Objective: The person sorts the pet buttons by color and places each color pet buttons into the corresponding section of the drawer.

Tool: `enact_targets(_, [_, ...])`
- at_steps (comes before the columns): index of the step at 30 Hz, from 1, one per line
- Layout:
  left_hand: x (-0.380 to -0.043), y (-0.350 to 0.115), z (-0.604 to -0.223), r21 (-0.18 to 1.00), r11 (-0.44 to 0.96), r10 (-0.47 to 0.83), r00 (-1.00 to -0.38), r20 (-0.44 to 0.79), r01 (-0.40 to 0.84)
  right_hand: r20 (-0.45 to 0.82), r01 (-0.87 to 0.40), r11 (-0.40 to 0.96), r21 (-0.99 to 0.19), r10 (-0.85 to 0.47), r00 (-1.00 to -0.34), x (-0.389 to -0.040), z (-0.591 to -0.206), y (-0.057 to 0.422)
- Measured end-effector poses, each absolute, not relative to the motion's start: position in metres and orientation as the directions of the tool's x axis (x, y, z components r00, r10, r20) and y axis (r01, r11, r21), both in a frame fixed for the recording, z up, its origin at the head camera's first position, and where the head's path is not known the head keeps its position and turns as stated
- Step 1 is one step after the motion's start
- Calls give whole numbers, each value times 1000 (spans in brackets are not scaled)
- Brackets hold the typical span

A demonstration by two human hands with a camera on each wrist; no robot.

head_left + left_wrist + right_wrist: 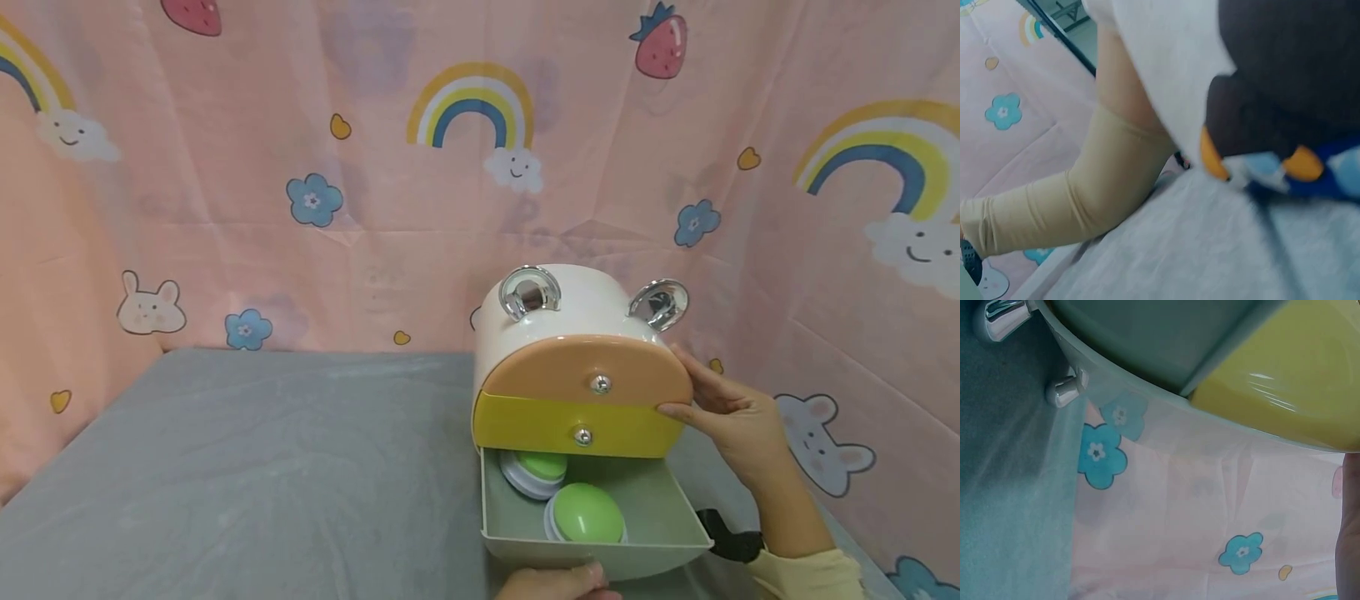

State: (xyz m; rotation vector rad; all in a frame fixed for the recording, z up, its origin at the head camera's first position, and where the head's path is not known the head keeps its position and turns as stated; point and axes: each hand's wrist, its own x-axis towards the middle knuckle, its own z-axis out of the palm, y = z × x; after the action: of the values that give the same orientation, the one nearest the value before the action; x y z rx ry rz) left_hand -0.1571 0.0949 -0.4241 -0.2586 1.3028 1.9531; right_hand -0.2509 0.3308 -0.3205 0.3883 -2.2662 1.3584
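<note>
A white storage box (588, 300) with silver ears has an orange drawer (555, 371), a yellow drawer (532, 425) and a grey-green bottom drawer (652, 492). The bottom drawer is pulled out. Two round things with green domed tops and pale rims lie in it, one (588, 512) at the front, the other (542, 467) behind, partly hidden. My left hand (551, 585) has its thumb and fingers at the middle of this drawer's front, gripping it; the knob is hidden. My right hand (731, 417) holds the box's right side, thumb on the front edge, fingers round the side.
The box stands on a table with a grey cloth (300, 467). A pink patterned curtain (420, 250) hangs behind and at both sides. Silver feet (1066, 390) show under the box in the right wrist view. A black wristband (727, 537) is on the right wrist.
</note>
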Motion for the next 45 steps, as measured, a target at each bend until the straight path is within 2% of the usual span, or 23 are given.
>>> enact_targets(2, [-162, 97, -420, 709, -166, 436, -696, -571, -686, 523, -468, 453, -759, -5, -853, -251, -321, 331])
enact_targets(5, [-167, 97, -414, 729, -170, 441, -712, -546, -663, 520, -467, 441, -766, -3, -854, -250, -321, 331])
enact_targets(14, [-186, 93, -405, 730, -328, 492, -768, -410, -600, 524, -445, 515, -733, 9, -852, -249, -321, 331])
enact_targets(27, [-192, 96, -405, 769, -348, 454, -814, -362, -536, 528, -457, 482, -748, 14, -849, -250, -323, 333])
enact_targets(34, [-203, 96, -405, 777, -356, 438, -827, -351, -518, 517, -425, 534, -731, 25, -856, -249, -322, 332])
enact_targets(45, [-223, 93, -403, 789, -384, 405, -855, -322, -479, 502, -435, 503, -747, -3, -865, -250, -319, 332])
